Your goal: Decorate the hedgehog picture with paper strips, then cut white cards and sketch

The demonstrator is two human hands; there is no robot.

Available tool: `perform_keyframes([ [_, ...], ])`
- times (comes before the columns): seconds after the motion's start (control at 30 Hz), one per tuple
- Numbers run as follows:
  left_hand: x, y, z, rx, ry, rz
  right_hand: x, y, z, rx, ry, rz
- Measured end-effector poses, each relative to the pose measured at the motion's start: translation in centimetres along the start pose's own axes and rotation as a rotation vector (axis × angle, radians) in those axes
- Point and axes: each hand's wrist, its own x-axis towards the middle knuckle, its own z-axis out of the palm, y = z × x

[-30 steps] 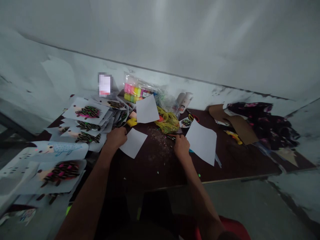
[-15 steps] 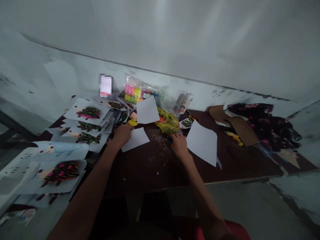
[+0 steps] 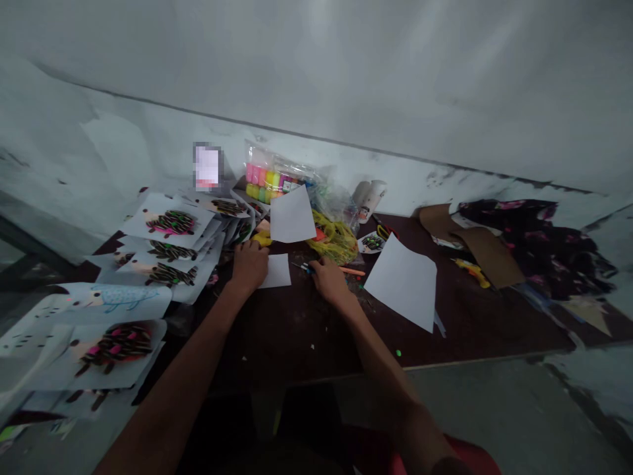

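Note:
My left hand point(image 3: 250, 265) rests over the left part of a small white sheet of paper point(image 3: 277, 271), its fingers bent forward and holding the sheet against the table. Just right of that sheet, my right hand point(image 3: 329, 280) is closed around a thin pointed tool point(image 3: 304, 268) with a blue part; its tip points left, and its exact kind is too small to tell. Behind the right hand lies an orange stick point(image 3: 353, 271), among small coloured bits. A yellow plastic bag point(image 3: 336, 244) and another white sheet point(image 3: 291, 216) lie beyond both hands.
Hedgehog pictures point(image 3: 171, 224) are stacked at left. At the back sit a clear bag of coloured tubs point(image 3: 267, 181) and a white cup point(image 3: 372, 201). Rightward are scissors point(image 3: 387, 231), a large white sheet point(image 3: 405, 284), a yellow tool point(image 3: 472, 272), brown card point(image 3: 489, 257) and dark cloth point(image 3: 534, 244).
My right hand has moved left toward the small sheet, bringing the pointed tool into view. My left hand lies further over the sheet, which has turned. Scraps have shifted right; a green bit now shows near the front edge.

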Motion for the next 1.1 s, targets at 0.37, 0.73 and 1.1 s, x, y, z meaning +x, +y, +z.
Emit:
perform_keyframes([
  [0.37, -1.1, 0.6, 1.9, -0.114, 0.130, 0.015, 0.0, 0.7, 1.4, 0.071, 0.038, 0.026],
  [0.73, -1.3, 0.5, 1.5, -0.261, 0.171, 0.008, -0.1, 1.2, 2.2, 0.079, 0.097, 0.030],
  [1.1, -1.3, 0.6, 0.9, -0.281, 0.127, -0.023, 0.6, 1.4, 1.4, 0.105, 0.062, -0.074],
])
